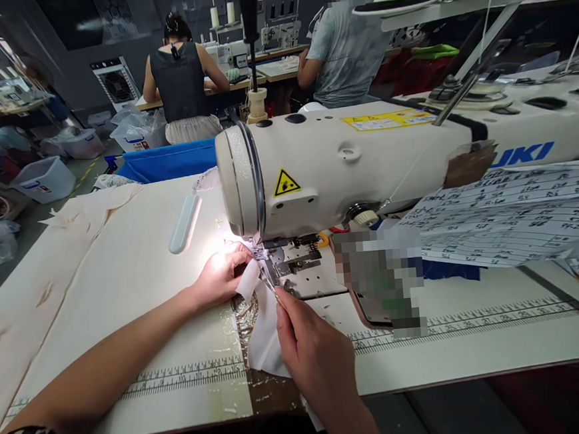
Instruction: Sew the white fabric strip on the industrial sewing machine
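Observation:
My left hand (218, 275) is closed on the edge of a white fabric piece (265, 336), close to the presser foot of the sewing machine (326, 167). A bright lamp glares over those fingertips, so the exact grip is partly washed out. My right hand (317, 352) pinches metal tweezers (269, 282), whose tips point at the fabric beside the needle area. The fabric hangs down from there toward the table's front edge, partly behind my right hand.
A pale plastic tool (184, 223) lies left of the machine. Light fabric (39, 283) covers the table's left side. At right are a phone (371, 307) and handwritten sheets (514, 209). Two people (181, 85) sit beyond, near plastic bins (43, 179).

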A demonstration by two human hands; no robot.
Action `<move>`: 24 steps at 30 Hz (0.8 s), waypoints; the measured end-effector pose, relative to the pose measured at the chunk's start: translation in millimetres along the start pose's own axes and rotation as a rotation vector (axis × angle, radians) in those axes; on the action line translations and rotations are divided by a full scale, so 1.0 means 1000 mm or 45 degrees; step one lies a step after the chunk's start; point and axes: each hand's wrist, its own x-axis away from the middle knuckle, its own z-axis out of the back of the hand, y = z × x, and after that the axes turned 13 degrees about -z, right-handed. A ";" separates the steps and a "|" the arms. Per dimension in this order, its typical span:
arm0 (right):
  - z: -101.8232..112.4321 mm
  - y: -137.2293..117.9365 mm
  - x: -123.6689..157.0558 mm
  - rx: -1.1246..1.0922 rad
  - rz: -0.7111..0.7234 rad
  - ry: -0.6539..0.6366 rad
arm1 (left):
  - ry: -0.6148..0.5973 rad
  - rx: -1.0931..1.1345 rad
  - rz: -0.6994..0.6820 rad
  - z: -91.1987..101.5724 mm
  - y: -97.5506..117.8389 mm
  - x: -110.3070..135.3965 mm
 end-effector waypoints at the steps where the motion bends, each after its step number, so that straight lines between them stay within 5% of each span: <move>1: 0.000 0.000 0.000 0.002 0.001 -0.006 | 0.004 0.004 -0.005 0.001 0.000 0.000; 24: -0.001 -0.002 0.001 -0.005 -0.044 -0.008 | 0.017 0.006 0.042 -0.001 -0.002 0.001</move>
